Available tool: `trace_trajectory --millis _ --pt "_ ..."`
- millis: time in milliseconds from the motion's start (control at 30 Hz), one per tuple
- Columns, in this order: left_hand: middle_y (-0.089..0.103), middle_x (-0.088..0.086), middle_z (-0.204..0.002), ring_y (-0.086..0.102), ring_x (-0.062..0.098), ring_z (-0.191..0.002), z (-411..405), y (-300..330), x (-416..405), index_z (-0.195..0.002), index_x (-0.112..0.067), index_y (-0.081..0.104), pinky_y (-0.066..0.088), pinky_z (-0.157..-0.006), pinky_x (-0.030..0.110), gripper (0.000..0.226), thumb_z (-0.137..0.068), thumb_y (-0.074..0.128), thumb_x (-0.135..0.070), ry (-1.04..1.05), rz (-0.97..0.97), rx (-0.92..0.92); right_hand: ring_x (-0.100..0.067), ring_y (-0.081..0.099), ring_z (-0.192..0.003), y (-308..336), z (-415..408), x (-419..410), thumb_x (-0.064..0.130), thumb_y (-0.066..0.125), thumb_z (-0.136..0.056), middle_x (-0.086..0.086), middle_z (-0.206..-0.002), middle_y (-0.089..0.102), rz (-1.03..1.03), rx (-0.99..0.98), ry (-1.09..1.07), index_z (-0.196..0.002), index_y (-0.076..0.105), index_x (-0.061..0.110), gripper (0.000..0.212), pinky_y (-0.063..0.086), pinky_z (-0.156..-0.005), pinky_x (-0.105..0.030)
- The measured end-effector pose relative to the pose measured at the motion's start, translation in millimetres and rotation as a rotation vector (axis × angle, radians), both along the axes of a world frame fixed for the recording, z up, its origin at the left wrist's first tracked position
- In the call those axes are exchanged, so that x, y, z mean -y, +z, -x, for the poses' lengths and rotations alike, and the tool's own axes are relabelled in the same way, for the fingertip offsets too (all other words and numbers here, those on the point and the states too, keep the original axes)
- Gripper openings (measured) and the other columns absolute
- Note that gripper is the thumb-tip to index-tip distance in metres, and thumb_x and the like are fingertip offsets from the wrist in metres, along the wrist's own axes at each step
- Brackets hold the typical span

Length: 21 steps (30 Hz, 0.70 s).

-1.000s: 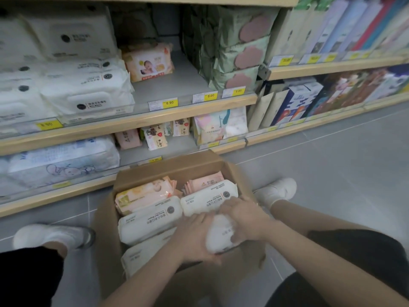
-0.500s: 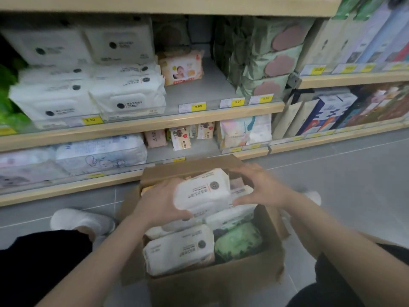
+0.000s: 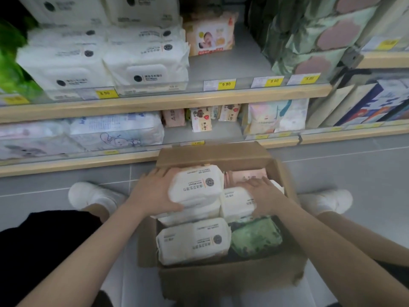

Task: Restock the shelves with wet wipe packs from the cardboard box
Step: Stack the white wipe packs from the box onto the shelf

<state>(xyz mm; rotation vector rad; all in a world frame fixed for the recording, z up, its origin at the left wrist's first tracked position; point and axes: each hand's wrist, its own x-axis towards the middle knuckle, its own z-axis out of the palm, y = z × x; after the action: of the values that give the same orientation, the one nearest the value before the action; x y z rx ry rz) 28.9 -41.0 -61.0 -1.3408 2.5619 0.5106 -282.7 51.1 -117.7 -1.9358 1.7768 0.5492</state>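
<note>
An open cardboard box (image 3: 230,282) stands on the floor in front of the shelves. It holds several white wet wipe packs, a green pack (image 3: 256,238) and pink packs (image 3: 245,177). My left hand (image 3: 155,191) grips the left end of a white wet wipe pack (image 3: 197,185) lying on top of the others. My right hand (image 3: 263,196) rests with curled fingers on a second white pack (image 3: 236,203) beside it. A third white pack (image 3: 192,240) lies at the box's near side.
The middle shelf (image 3: 168,100) carries stacked white wipe packs (image 3: 146,63) at left, a baby-print pack (image 3: 210,34) and bare room in the middle, green-wrapped packs (image 3: 309,41) at right. The lower shelf (image 3: 77,165) holds soft packs. My white shoes (image 3: 90,196) flank the box.
The view has moved closer to the shelf. My right hand has let go of the top pack and dropped onto the pack beside it. My left hand keeps its hold on the top pack.
</note>
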Motion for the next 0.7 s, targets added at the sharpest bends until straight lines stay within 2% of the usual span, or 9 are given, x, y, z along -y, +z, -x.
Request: trace_trajectory --millis 167,267,400,500,567,700 --pt "0.043 -0.004 -0.141 0.045 0.021 -0.123 7.5 11.3 4.8 -0.138 -0.030 0.030 0.040 -0.093 0.032 0.100 -0.055 0.073 -0.065 0.003 -0.025 0.044 -0.022 0.041 -0.126 9.6 3.7 8.8 0.043 0.074 -0.060 0.000 -0.136 0.046 -0.026 -0.020 -0.024 -0.140 0.030 0.029 0.092 0.032 -0.106 -0.037" --pt "0.048 -0.006 -0.135 0.048 0.019 -0.117 3.4 19.7 1.8 -0.136 -0.033 0.032 0.041 -0.085 0.031 0.095 -0.056 0.072 -0.064 0.012 -0.010 0.055 -0.020 0.049 -0.113 29.9 11.1 8.2 0.046 0.075 -0.058 0.003 -0.125 0.054 0.000 0.028 -0.116 -0.137 0.035 0.031 0.089 0.039 -0.093 -0.032" --pt "0.055 -0.006 -0.121 0.052 0.019 -0.105 -11.8 43.8 3.0 -0.132 -0.036 0.035 0.036 -0.069 0.030 0.091 -0.054 0.074 -0.062 0.053 0.015 0.019 -0.021 0.053 -0.111 73.4 19.1 12.0 0.041 0.080 -0.057 0.001 -0.124 0.057 0.091 0.134 -0.269 -0.137 0.037 0.031 0.091 0.045 -0.088 -0.031" --pt "0.057 -0.007 -0.120 0.053 0.019 -0.106 -32.6 67.7 14.3 -0.132 -0.039 0.036 0.040 -0.071 0.030 0.095 -0.049 0.074 -0.064 0.092 0.075 -0.023 -0.023 0.055 -0.106 106.7 17.5 25.7 0.040 0.082 -0.054 -0.002 -0.121 0.059 0.173 0.201 -0.297 -0.136 0.040 0.029 0.093 0.045 -0.082 -0.030" --pt "0.057 -0.009 -0.118 0.053 0.018 -0.106 -51.1 84.1 23.1 -0.128 -0.040 0.039 0.045 -0.075 0.032 0.093 -0.045 0.072 -0.066 0.134 0.119 -0.043 -0.023 0.055 -0.107 131.1 10.1 39.1 0.044 0.080 -0.051 -0.001 -0.122 0.059 0.256 0.161 -0.245 -0.136 0.041 0.028 0.095 0.043 -0.081 -0.031" --pt "0.059 -0.012 -0.115 0.055 0.016 -0.104 -89.8 120.8 43.1 -0.123 -0.041 0.044 0.049 -0.082 0.037 0.092 -0.039 0.071 -0.067 0.231 0.179 -0.127 -0.024 0.052 -0.113 179.9 -12.4 72.7 0.046 0.082 -0.053 0.000 -0.127 0.058 0.380 0.105 -0.162 -0.138 0.039 0.031 0.096 0.043 -0.088 -0.034"
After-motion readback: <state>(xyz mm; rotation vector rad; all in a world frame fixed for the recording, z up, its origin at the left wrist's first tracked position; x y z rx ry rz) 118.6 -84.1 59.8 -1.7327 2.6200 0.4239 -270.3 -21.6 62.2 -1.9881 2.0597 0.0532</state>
